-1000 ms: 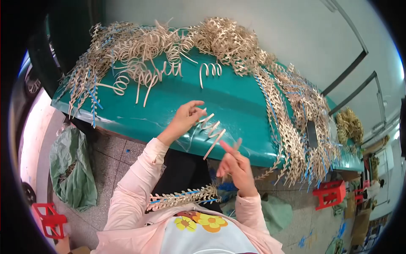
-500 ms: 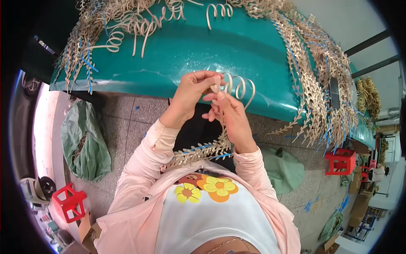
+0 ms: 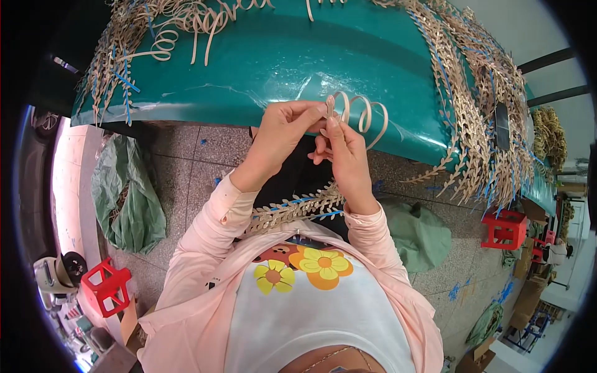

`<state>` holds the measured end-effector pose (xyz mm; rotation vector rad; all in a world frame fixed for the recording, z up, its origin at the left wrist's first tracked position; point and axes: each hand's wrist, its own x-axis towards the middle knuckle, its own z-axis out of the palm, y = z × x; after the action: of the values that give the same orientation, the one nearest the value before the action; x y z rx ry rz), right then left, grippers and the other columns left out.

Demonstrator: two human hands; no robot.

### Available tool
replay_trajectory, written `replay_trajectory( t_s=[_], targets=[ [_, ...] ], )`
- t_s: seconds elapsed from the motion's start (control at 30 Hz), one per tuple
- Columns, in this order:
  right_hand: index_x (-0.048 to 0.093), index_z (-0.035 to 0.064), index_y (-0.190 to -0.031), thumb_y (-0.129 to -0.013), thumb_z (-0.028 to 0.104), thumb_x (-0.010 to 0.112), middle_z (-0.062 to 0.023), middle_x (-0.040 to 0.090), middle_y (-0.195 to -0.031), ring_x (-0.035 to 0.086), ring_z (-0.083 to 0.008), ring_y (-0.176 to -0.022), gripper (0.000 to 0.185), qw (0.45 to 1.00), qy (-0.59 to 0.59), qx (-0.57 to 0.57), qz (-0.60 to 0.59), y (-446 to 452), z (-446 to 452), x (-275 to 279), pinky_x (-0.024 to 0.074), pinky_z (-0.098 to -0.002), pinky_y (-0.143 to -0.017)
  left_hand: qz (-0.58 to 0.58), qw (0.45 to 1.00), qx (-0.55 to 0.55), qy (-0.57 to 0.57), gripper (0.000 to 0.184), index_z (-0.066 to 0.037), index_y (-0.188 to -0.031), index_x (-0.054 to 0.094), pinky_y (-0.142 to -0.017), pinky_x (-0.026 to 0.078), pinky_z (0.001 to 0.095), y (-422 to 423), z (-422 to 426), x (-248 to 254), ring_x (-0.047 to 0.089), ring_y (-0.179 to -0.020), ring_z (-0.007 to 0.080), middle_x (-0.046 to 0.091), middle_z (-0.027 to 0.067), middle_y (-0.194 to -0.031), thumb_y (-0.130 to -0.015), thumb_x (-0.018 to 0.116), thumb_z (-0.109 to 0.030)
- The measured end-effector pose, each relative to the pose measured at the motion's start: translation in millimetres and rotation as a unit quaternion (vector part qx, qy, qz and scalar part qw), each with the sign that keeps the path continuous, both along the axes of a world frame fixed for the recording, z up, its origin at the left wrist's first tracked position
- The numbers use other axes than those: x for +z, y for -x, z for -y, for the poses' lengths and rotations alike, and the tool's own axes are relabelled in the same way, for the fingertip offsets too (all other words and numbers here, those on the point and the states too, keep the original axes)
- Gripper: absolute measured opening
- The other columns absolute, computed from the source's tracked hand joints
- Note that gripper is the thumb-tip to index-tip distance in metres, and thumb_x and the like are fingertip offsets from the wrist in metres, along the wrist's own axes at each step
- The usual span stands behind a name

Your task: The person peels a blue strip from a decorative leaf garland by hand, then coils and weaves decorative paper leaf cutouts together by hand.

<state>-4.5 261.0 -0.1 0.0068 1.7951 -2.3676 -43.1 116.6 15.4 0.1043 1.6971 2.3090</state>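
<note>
Above the near edge of the green table, my left hand (image 3: 280, 137) pinches the end of a pale coiled strip (image 3: 387, 119) between thumb and fingers. Close beside it, my right hand (image 3: 346, 149) grips the same end from below, fingertips almost touching the left ones. Loose loops of the strip spread to the right over the table edge. Across my lap lies a beige leaf garland (image 3: 292, 214) with blue strips in it; its upper end runs up toward my right hand, and whether the fingers hold it is hidden.
The green table (image 3: 261, 74) carries more pale coils (image 3: 202, 25) at the back left. Leaf garlands hang over its left side (image 3: 112, 68) and right side (image 3: 460, 118), with a dark flat object (image 3: 501, 126) on the right ones. Red stools (image 3: 107, 287) and green sacks (image 3: 129, 199) stand on the floor.
Both hands have shifted slightly, with the fingertips now closer together around the strip's end. The loops sit a little higher and further right, and the camera view has tilted slightly.
</note>
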Motion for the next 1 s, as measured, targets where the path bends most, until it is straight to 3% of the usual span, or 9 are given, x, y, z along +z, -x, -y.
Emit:
replay_trajectory(
  t_s=[0.2, 0.3, 0.37, 0.5, 0.7, 0.77, 0.8, 0.9, 1.0],
  targets=[
    [0.060, 0.0004, -0.101, -0.106, 0.036, 0.043, 0.0010, 0.052, -0.068, 0.052, -0.0066, -0.057, 0.040, 0.994, -0.099, -0.029, -0.042, -2, 2, -2, 0.0506, -0.0241, -0.059, 0.001, 1.000, -0.024, 0.000, 0.023, 0.001, -0.105, 0.073, -0.081, 0.053, 0.0247, 2, -2, -2, 0.066, -0.087, 0.0105, 0.073, 0.0073, -0.097, -0.093, 0.068, -0.019],
    [0.062, 0.0013, -0.106, -0.106, 0.034, 0.044, -0.0040, 0.055, -0.065, 0.054, -0.0123, -0.054, 0.038, 0.954, -0.276, -0.079, -0.090, -7, 10, 0, 0.0494, -0.0276, -0.056, 0.036, 0.999, -0.020, -0.008, 0.024, 0.001, -0.105, 0.073, -0.082, 0.053, 0.0260, 3, -5, -3, 0.067, -0.089, 0.0117, 0.073, 0.0087, -0.098, -0.093, 0.067, -0.019],
    [0.061, 0.0058, -0.099, -0.104, 0.026, 0.046, -0.0161, 0.063, -0.071, 0.064, -0.0364, -0.063, 0.025, 0.852, -0.445, -0.194, -0.197, -8, 17, -3, 0.0478, -0.0428, -0.054, 0.035, 0.999, -0.016, -0.035, 0.024, 0.001, -0.105, 0.073, -0.083, 0.053, 0.0276, 3, -5, -6, 0.067, -0.090, 0.0123, 0.073, 0.0095, -0.098, -0.094, 0.066, -0.019],
    [0.061, 0.0057, -0.100, -0.103, 0.025, 0.047, -0.0197, 0.063, -0.074, 0.063, -0.0431, -0.071, 0.023, 0.819, -0.471, -0.226, -0.235, -11, 22, 2, 0.0476, -0.0481, -0.056, 0.066, 0.995, -0.024, -0.069, 0.025, 0.002, -0.105, 0.073, -0.085, 0.052, 0.0286, 4, -4, -6, 0.067, -0.088, 0.0113, 0.073, 0.0089, -0.098, -0.095, 0.065, -0.019],
    [0.063, 0.0056, -0.101, -0.104, 0.026, 0.046, -0.0170, 0.062, -0.068, 0.064, -0.0371, -0.063, 0.027, 0.869, -0.418, -0.182, -0.190, -11, 16, 5, 0.0477, -0.0442, -0.054, -0.003, 0.999, -0.046, 0.008, 0.022, 0.003, -0.101, 0.073, -0.077, 0.052, 0.0256, 5, 3, -5, 0.063, -0.080, 0.0105, 0.071, 0.0056, -0.089, -0.092, 0.069, -0.017],
    [0.067, 0.0016, -0.116, -0.104, 0.030, 0.050, -0.0076, 0.069, -0.082, 0.065, -0.0107, -0.070, 0.035, 0.953, -0.296, -0.031, -0.052, -11, 7, 12, 0.0515, -0.0281, -0.064, -0.014, 1.000, -0.025, -0.001, 0.022, 0.003, -0.101, 0.073, -0.076, 0.053, 0.0262, 4, 4, -8, 0.065, -0.081, 0.0110, 0.071, 0.0067, -0.090, -0.091, 0.070, -0.017],
    [0.067, 0.0016, -0.116, -0.104, 0.030, 0.050, -0.0076, 0.069, -0.082, 0.065, -0.0107, -0.070, 0.035, 0.953, -0.296, -0.031, -0.051, -9, 8, 7, 0.0515, -0.0281, -0.064, -0.013, 1.000, -0.025, -0.001, 0.022, 0.003, -0.101, 0.073, -0.076, 0.053, 0.0262, 4, 2, -11, 0.065, -0.081, 0.0110, 0.071, 0.0067, -0.090, -0.091, 0.070, -0.017],
    [0.068, -0.0042, -0.109, -0.099, 0.026, 0.061, -0.0053, 0.070, -0.090, 0.062, -0.0093, -0.081, 0.033, 0.998, 0.041, -0.053, 0.003, -4, 10, -4, 0.0486, -0.0221, -0.077, 0.022, 0.996, 0.028, -0.082, 0.022, 0.002, -0.102, 0.072, -0.075, 0.054, 0.0259, 9, -2, -19, 0.067, -0.081, 0.0121, 0.072, 0.0099, -0.096, -0.094, 0.066, -0.018],
    [0.068, -0.0037, -0.109, -0.098, 0.024, 0.064, -0.0052, 0.070, -0.091, 0.062, -0.0082, -0.082, 0.030, 0.968, -0.182, -0.152, -0.084, -13, 2, -20, 0.0491, -0.0225, -0.077, 0.010, 0.989, 0.081, -0.126, 0.028, 0.002, -0.110, 0.067, -0.082, 0.057, 0.0315, 17, 10, -16, 0.071, -0.090, 0.0185, 0.071, 0.0132, -0.102, -0.094, 0.065, -0.021]
  ],
)
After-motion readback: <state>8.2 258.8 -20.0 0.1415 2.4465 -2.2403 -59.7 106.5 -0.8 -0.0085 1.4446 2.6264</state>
